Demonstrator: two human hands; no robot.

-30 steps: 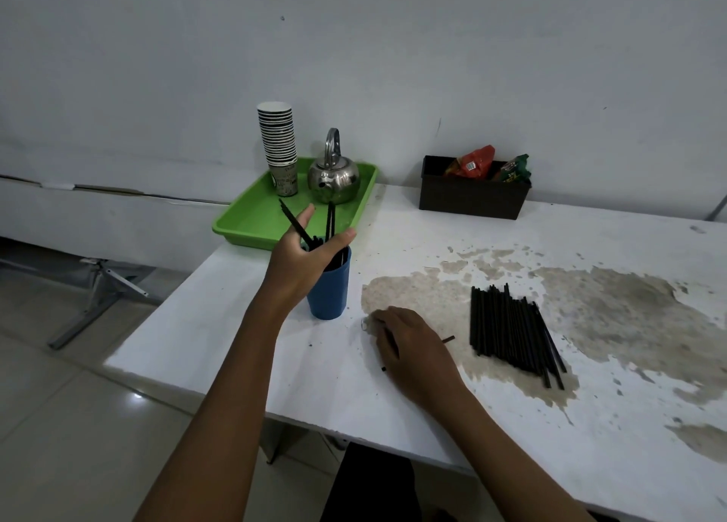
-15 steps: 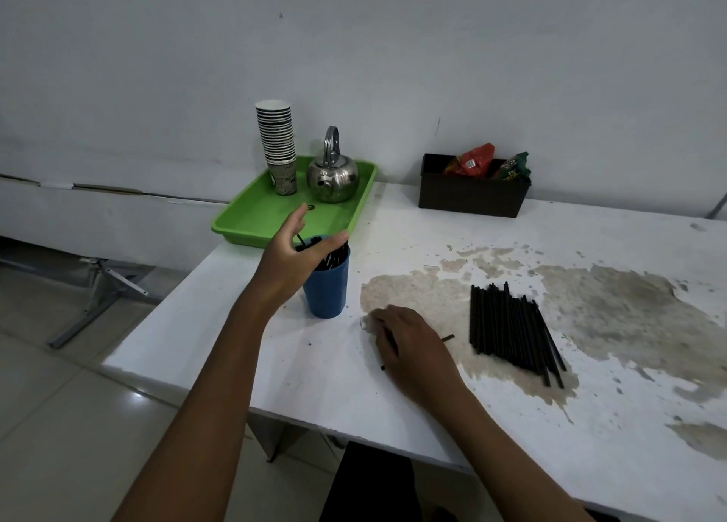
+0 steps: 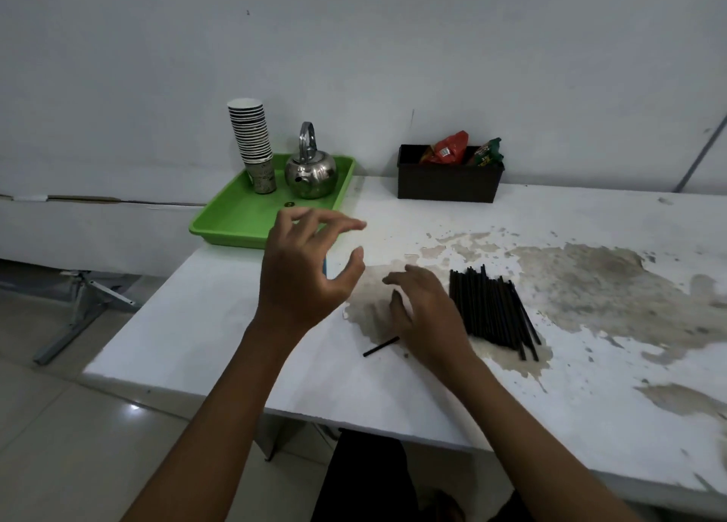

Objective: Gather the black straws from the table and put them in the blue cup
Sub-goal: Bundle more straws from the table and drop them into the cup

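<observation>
Mostly a white table [image 3: 220, 348] with worn brown patches fills the view. Green tray [image 3: 236, 222] sits beyond the left hand, carrying a stack of paper cups [image 3: 251, 140] and a steel kettle [image 3: 311, 169]. Dark box [image 3: 446, 183] with snack packets stands at the wall, beyond the right hand. Pile of black straws [image 3: 488, 309] lies just right of the right hand, touching or nearly so. Left hand [image 3: 303, 281] is raised, fingers spread and loosely curved, holding nothing; it hides almost all of the blue cup [image 3: 325, 266], only a sliver shows between thumb and palm. Right hand [image 3: 425, 309] lies low over the table, fingers relaxed and spread, covering most of one loose black straw [image 3: 379, 346], whose end pokes out on its left.
</observation>
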